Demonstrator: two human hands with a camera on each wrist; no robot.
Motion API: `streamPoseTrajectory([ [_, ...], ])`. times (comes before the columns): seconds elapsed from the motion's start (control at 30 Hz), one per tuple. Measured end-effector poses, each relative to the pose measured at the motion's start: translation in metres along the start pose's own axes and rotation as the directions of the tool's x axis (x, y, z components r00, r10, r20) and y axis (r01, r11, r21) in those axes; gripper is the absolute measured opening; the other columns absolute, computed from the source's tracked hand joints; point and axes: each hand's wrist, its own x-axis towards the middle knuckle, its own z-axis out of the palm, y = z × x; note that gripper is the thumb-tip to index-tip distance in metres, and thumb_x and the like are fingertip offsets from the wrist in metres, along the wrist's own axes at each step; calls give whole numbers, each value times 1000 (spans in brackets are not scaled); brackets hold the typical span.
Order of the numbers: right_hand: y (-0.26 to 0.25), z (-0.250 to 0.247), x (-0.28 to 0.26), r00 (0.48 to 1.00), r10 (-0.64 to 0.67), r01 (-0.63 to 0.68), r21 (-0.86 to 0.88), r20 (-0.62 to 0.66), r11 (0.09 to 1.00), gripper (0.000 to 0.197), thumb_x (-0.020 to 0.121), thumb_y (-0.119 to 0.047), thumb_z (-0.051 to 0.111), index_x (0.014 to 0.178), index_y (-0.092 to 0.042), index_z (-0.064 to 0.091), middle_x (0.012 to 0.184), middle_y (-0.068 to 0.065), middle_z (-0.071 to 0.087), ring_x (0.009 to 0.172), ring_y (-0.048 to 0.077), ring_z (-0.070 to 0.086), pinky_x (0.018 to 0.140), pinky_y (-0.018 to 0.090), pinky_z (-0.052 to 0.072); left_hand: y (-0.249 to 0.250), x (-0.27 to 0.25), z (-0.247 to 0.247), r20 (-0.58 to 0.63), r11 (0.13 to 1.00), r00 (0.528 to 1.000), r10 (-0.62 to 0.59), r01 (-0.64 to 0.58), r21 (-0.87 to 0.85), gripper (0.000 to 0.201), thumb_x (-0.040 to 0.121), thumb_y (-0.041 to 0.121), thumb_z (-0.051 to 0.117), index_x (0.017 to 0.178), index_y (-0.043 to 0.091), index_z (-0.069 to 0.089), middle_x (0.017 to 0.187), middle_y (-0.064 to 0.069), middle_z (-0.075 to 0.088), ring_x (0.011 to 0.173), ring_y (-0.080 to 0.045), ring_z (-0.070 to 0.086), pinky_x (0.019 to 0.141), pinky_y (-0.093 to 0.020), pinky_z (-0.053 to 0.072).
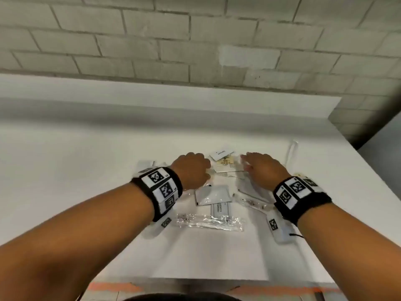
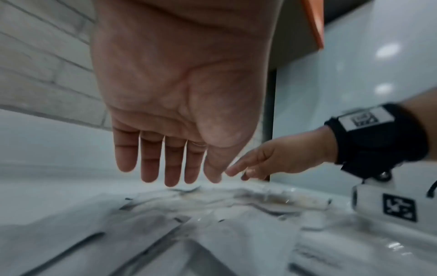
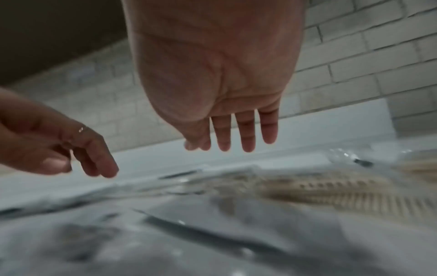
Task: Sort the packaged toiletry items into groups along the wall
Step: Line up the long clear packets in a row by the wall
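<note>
Under both palms — packets (image 1: 213, 197) heaped on the table (image 1: 86, 161), well short of the wall (image 1: 195, 40). Left hand (image 1: 191, 170), right hand (image 1: 263, 168): fingers straight, holding nothing — probably poised to pick from the unsorted pile.

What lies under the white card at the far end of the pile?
The white card overlaps a clear-wrapped beige comb. The part directly beneath the card is hidden.
</note>
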Motion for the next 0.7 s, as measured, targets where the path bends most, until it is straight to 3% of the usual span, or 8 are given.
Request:
streamPoseTrajectory([
  [0.07, 1, 5, 6, 998, 26, -20, -89, 56, 996, 43, 98, -28, 41, 140, -32, 41, 145, 0, 45, 124, 28, 48, 102, 41, 41, -2, 18, 2, 5, 995, 1000, -15, 14, 99, 38, 94, 31, 43, 129, 18, 51, 127, -5, 53, 114, -26, 52, 90, -37, 42],
  [0.17, 3, 12, 6, 999, 23, -12, -238, 46, 971, 32, 93, -31, 51, 125, -29, 55, 123, 2, 53, 109, 27, 52, 90, 38, 42, -1, 38, 7, 21, 979, 1000, -14, 9, 206, 33, 91, 27, 50, 123, 15, 52, 122, -6, 52, 110, -25, 52, 88, -35, 43],
  [0.33, 4, 8, 8, 991, 113, -89, -277, 71, 957, 30, 89, -34, 59, 114, -19, 54, 114, 4, 54, 108, 26, 51, 90, 39, 41, 0, 55, 12, 37, 958, 999, -27, 15, 286, 37, 87, 36, 56, 117, 15, 54, 117, -6, 50, 107, -25, 49, 87, -35, 41],
  [0.4, 6, -1, 8, 988, 107, -90, -152, 111, 984, 17, 86, -26, 56, 102, -18, 56, 107, 3, 60, 100, 26, 56, 84, 38, 44, 0, 59, 12, 61, 959, 997, -44, 26, 281, 39, 87, 37, 56, 118, 14, 54, 117, -6, 50, 108, -25, 48, 88, -35, 41],
  [0.5, 23, -28, 2, 990, 134, -142, 259, 49, 955, 3, 82, -13, 59, 84, -14, 56, 87, 1, 64, 77, 20, 59, 67, 33, 47, 2, 58, 10, 92, 971, 995, -46, 23, 238, 39, 87, 36, 53, 119, 14, 52, 116, -7, 52, 108, -26, 49, 86, -35, 39],
  [0.6, 54, -58, -5, 974, 225, -161, 633, -21, 757, 15, 81, -3, 69, 83, -14, 58, 75, 0, 58, 59, 16, 57, 54, 25, 45, 7, 51, 0, 92, 994, 996, -9, -2, 113, 24, 90, 25, 48, 112, 15, 51, 105, -5, 59, 92, -22, 54, 73, -30, 39],
  [0.7, 88, -82, -10, 955, 278, -68, 835, -104, 545, 23, 75, 1, 74, 73, -17, 59, 65, 1, 59, 52, 15, 54, 52, 26, 41, 10, 42, -17, -31, 978, 999, -39, 32, -204, 10, 89, 27, 55, 97, 23, 52, 93, 2, 61, 75, -15, 51, 60, -27, 36],
])
